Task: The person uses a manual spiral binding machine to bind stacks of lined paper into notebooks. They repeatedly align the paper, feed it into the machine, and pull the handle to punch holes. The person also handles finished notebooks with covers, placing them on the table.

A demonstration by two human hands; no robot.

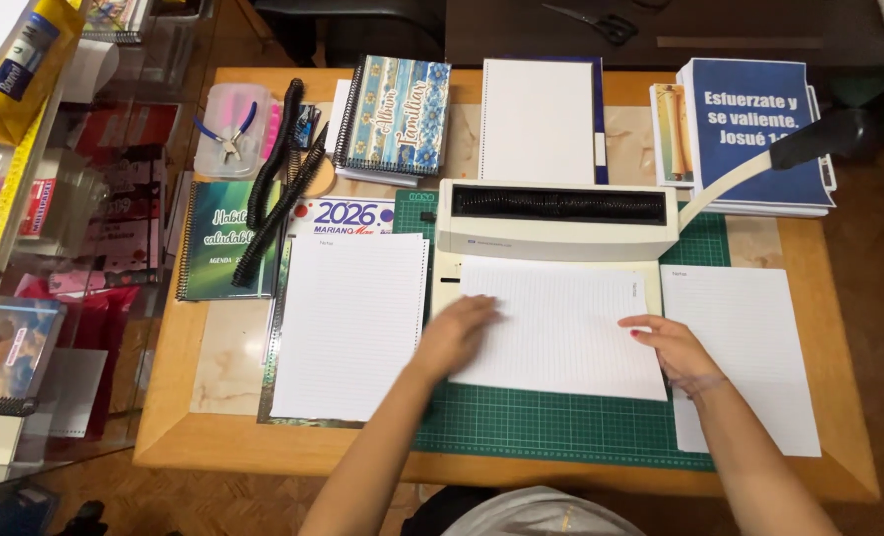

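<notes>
Both hands, left (459,333) & right (672,347), flat on lined sheets (561,328) at binding machine (556,220).

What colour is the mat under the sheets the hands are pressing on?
The cutting mat is dark green with a fine pale grid, seen in the head view.

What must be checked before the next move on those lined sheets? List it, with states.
1. Left hand flat on the lined sheets, left edge: ok.
2. Right hand on their right edge: ok.
3. Sheets' top edge seated squarely in the punching machine: cannot tell.
4. Lever raised, neither hand on it: ok.
5. Left paper pile apart from the sheets: ok.
6. Right paper pile apart from the sheets: cannot tell, the edges meet under the right hand.
</notes>
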